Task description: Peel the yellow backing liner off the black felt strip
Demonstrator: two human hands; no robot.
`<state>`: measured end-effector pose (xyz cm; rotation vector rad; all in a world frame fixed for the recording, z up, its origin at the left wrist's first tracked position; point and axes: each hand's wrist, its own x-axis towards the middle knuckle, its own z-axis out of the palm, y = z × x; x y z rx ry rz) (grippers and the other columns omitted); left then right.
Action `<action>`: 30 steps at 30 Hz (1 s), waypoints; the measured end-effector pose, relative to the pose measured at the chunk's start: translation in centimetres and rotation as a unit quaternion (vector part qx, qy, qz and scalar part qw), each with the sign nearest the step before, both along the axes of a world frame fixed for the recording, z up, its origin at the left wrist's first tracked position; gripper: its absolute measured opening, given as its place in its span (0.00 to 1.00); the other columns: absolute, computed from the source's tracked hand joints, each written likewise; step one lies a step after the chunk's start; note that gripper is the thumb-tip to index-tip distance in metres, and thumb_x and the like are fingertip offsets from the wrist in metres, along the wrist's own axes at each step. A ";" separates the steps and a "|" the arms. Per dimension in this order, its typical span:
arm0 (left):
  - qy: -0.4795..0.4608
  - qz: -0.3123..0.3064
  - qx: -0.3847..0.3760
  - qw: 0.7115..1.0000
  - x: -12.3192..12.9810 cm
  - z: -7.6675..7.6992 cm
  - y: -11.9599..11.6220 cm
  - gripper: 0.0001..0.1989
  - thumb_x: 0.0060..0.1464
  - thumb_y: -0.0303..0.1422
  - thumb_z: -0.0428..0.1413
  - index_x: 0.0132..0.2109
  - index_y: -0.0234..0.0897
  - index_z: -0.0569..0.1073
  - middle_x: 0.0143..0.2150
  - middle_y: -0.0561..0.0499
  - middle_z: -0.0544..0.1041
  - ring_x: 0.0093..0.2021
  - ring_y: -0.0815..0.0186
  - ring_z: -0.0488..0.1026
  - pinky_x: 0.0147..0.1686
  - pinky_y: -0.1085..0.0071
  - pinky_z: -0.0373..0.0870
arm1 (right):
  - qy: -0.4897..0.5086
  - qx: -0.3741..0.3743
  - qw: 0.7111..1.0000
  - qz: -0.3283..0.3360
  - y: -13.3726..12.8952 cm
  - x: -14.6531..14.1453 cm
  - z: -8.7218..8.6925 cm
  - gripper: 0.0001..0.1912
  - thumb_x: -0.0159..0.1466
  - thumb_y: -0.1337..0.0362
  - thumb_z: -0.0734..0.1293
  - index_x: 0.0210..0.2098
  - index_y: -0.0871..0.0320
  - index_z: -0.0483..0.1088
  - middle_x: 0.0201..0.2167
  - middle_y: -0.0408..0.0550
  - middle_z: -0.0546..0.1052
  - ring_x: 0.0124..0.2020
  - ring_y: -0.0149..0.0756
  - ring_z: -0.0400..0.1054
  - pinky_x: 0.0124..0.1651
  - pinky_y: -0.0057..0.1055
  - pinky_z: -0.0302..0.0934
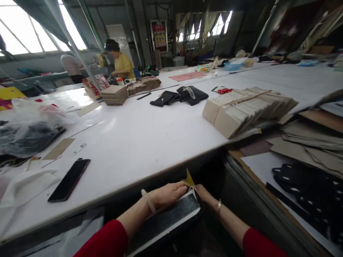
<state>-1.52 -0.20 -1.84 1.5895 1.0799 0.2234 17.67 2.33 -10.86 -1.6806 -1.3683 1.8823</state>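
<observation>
Just below the table's front edge, my left hand [171, 193] lies over the far end of a long dark panel with pale edges [171, 216]; whether this is a box or a drawer I cannot tell. Its fingers are closed and bent together at a pointed yellowish piece [189, 178]. My right hand [203, 193] is close beside it, at the panel's right corner and the same yellowish piece. The right fingers are mostly hidden, so their grip does not show.
The white table [134, 142] holds a phone [69, 180], black pouches [184, 95], a banded stack of cards [246, 109] and a plastic bag [34, 121]. Cardboard pieces [313, 137] and black studded pieces [308, 196] lie at right. A person in yellow [124, 66] sits across the table.
</observation>
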 end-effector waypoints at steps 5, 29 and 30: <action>0.018 -0.003 -0.006 1.000 0.0 0.0 0.5 0.25 0.65 0.48 0.41 0.58 0.42 0.70 0.54 0.47 0.75 0.55 0.57 0.70 0.59 0.60 0.61 | -0.094 0.019 0.995 0.036 1.8 7.7 2.5 0.21 0.65 0.45 0.60 0.40 0.58 0.61 0.15 0.36 0.66 0.12 0.29 0.60 0.14 0.22 0.52; -0.051 0.062 -0.055 0.995 -0.5 -0.1 0.8 0.33 0.63 0.42 0.49 0.70 0.48 0.46 0.49 0.50 0.76 0.49 0.61 0.72 0.54 0.62 0.65 | -0.311 0.482 0.704 0.418 5.6 2.7 10.9 0.28 0.72 0.53 0.50 0.26 0.58 0.73 0.28 0.50 0.79 0.30 0.38 0.73 0.30 0.35 0.38; -0.041 0.057 -0.039 0.997 -0.5 0.0 0.8 0.29 0.63 0.42 0.49 0.69 0.48 0.52 0.51 0.50 0.76 0.51 0.60 0.72 0.55 0.62 0.65 | -0.313 0.489 0.696 0.422 5.7 2.7 10.9 0.28 0.72 0.54 0.51 0.26 0.58 0.72 0.28 0.49 0.79 0.29 0.37 0.73 0.30 0.35 0.38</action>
